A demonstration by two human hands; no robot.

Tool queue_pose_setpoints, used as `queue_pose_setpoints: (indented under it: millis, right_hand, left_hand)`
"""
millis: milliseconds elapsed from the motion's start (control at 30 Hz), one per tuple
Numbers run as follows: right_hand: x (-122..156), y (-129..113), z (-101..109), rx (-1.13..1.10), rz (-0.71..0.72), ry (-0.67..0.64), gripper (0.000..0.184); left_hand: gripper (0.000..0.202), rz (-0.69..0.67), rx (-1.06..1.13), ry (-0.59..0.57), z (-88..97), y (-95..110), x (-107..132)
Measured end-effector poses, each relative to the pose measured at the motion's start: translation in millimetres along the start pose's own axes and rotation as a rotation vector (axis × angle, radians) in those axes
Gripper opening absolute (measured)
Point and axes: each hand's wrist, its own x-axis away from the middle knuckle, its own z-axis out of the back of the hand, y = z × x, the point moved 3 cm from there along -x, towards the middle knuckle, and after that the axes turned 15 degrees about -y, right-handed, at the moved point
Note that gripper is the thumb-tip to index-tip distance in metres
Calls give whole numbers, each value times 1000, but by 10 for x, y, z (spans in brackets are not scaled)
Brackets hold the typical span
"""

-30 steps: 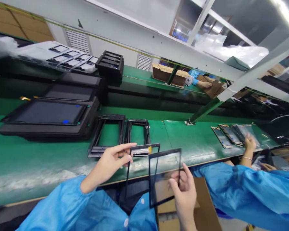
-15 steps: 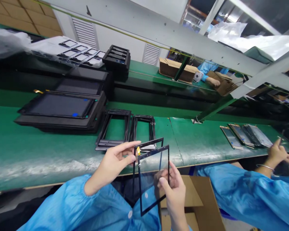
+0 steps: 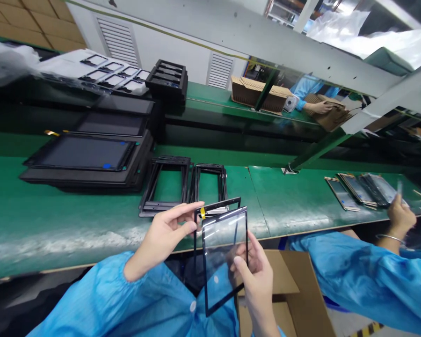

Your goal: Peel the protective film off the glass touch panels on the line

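1. Have moved glass panel [image 3: 219, 264] leftward since a second ago, now overlapping black frame [image 3: 219, 204] from in front
2. See dark screen [image 3: 82, 152] atop black stack [image 3: 91, 177], far left
3. Pinch black frame near upper left corner with left hand [image 3: 163, 238]
4. Hold glass panel by right edge in right hand [image 3: 258, 277], thumb in front

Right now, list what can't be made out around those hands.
Head view throughout:
- Black frame, lower edge: lost behind the clear panel.
- Left hand, lower fingers: partly hidden behind palm and thumb.
- Cardboard box, near end: cut off by the bottom edge.
- Thin thing at co-worker's hand: too blurred to identify.
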Motion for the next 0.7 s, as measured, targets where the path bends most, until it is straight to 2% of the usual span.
queue_pose_setpoints:
  millis: [200,367,567,700]
  right_hand:
    - [2,-59,6,25,-4,-21,66]
    - [-5,-80,-19,18,0,-25,64]
    - [-3,-103,-53,11,41,23,62]
    - [6,-85,-42,27,27,-5,62]
  left_hand:
    - [34,-57,-112,55,19,50,12]
    - [33,-76,-133,45,-6,84,27]
    - [38,-7,-91,12,-26,49,43]
    - [42,45,-22,-3,-27,5,40]
